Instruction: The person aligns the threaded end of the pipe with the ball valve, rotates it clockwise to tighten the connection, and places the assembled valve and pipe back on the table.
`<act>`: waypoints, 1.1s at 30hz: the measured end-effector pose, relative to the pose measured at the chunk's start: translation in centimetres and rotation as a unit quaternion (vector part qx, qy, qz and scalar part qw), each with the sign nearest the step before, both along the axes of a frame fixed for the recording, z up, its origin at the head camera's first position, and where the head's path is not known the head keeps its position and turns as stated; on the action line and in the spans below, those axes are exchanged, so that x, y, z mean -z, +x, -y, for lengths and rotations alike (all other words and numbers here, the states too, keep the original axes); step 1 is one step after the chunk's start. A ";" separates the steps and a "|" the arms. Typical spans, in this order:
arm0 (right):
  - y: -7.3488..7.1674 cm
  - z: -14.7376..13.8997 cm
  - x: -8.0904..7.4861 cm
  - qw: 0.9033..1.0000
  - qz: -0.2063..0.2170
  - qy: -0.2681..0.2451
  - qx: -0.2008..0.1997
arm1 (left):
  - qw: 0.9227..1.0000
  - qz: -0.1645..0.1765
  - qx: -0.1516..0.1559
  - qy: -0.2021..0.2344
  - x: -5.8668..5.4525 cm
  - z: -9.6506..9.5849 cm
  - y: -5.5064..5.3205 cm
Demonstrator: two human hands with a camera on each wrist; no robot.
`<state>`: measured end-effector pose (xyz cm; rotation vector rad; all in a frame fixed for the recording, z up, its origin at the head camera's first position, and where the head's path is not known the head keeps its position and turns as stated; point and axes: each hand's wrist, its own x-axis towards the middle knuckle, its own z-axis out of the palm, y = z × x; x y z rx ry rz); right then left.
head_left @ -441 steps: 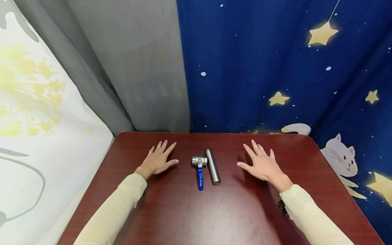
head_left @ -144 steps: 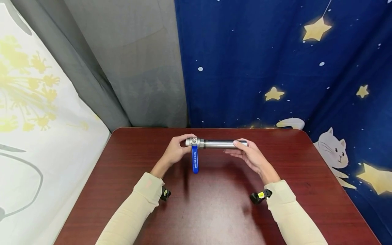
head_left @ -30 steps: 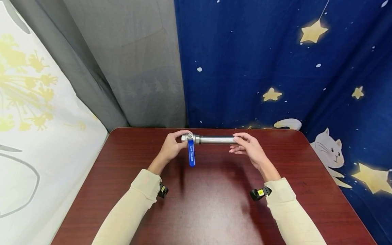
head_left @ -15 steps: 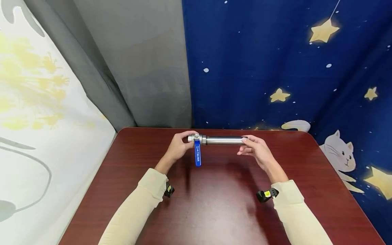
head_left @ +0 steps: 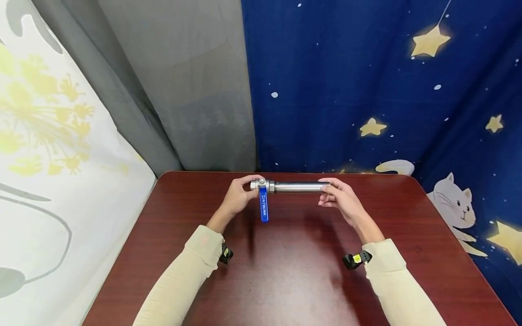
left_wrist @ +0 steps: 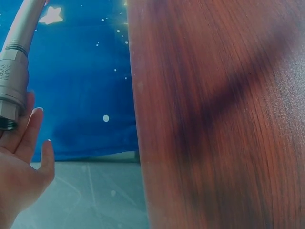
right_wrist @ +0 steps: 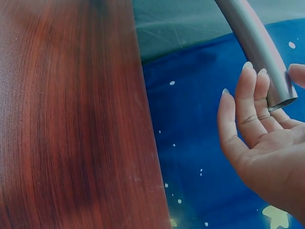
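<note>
A steel ball valve (head_left: pixel 271 186) with a long blue lever handle (head_left: pixel 264 206) is held over the far part of the table by my left hand (head_left: pixel 237 197), thumb and a finger around its left end. A plain steel pipe (head_left: pixel 299 187) runs level from the valve's right end. My right hand (head_left: pixel 345 203) pinches the pipe's free end between thumb and fingers. In the left wrist view a few threads show where the pipe (left_wrist: pixel 25 25) enters the valve body (left_wrist: pixel 13 78). The pipe's open, hollow end (right_wrist: pixel 284 102) appears in the right wrist view, the other fingers spread beside it.
The reddish-brown wooden table (head_left: pixel 277 280) has rounded far corners. Behind it hang a grey curtain (head_left: pixel 195 90) and a blue star-patterned curtain (head_left: pixel 326 90), with a white printed cloth (head_left: pixel 49 217) at the left. Black wrist cameras (head_left: pixel 356 259) sit below both hands.
At first the valve and pipe lay apart on the table beneath spread hands. Since then both were lifted and joined end to end. Over the last half second the grips look nearly unchanged.
</note>
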<state>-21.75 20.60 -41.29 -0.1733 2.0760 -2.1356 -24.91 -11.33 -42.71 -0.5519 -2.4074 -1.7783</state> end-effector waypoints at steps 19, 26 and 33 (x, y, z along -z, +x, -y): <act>0.1 0.0 -0.7 1.000 0.013 0.008 -0.010 | 1.000 0.008 0.014 -0.005 -3.5 -0.2 2.3; 0.0 0.1 -0.6 0.999 0.036 0.018 0.015 | 1.000 0.005 0.012 -0.004 -3.5 -0.3 2.3; 0.2 -0.2 -0.4 0.999 0.013 -0.038 -0.013 | 1.000 0.010 0.009 -0.001 -3.4 -0.3 2.4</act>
